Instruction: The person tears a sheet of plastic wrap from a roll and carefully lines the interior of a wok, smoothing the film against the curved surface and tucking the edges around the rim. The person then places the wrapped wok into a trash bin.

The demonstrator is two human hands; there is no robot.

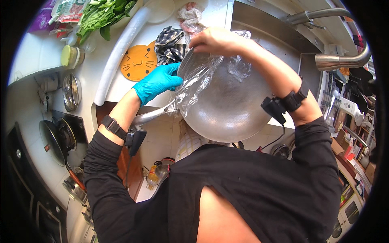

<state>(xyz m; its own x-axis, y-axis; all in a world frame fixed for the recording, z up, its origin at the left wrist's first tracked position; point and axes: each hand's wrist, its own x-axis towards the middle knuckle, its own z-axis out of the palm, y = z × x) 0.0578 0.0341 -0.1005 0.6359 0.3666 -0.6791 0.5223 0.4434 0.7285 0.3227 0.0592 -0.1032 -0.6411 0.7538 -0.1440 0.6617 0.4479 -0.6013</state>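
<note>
A large steel wok (231, 112) with a textured inner surface lies before me, between the counter edge and my body. Clear plastic film (200, 79) is draped in creases over its left part, with a crumpled bit further right. My left hand (161, 82), in a turquoise glove, pinches the film at the wok's left rim. The wok's metal handle (155, 114) points left below that glove. Ungloved, my right hand (212, 41) reaches over the far rim, its fingers bent down on the film there. Its fingertips are partly hidden.
Beyond the wok is a steel sink (261, 33) with a faucet (322, 15). On the counter lie a long roll of plastic film (121, 54), an orange cat-face mat (138, 62), a checked cloth (170, 45) and leafy greens (103, 15). A lidded pan (53, 142) stands at the left.
</note>
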